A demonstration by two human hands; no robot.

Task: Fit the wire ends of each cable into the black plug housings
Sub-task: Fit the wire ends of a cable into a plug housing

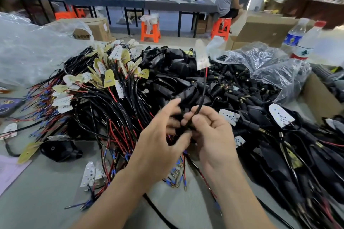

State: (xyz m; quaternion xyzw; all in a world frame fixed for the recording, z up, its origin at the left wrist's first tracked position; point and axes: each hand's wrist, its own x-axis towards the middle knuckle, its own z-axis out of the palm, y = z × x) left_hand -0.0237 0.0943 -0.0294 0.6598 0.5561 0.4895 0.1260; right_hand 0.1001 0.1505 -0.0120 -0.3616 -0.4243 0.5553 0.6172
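Observation:
My right hand (pixel 214 132) pinches a black cable (pixel 202 91) that rises to a small white LED board (pixel 202 57) held up in the air. My left hand (pixel 160 135) is close beside it, fingers curled toward a black plug housing (pixel 183 113) between both hands; the housing is mostly hidden and blurred. A heap of loose black housings (pixel 167 72) lies behind my hands. A tangle of red and black cables with LED boards (pixel 104 87) covers the table to the left.
An open plastic bag of small black connectors (pixel 260 80) lies at the right, with assembled units (pixel 279 135) in front of it. Two water bottles (pixel 301 42) stand at the far right. A person sits on an orange stool (pixel 221 28) in the background.

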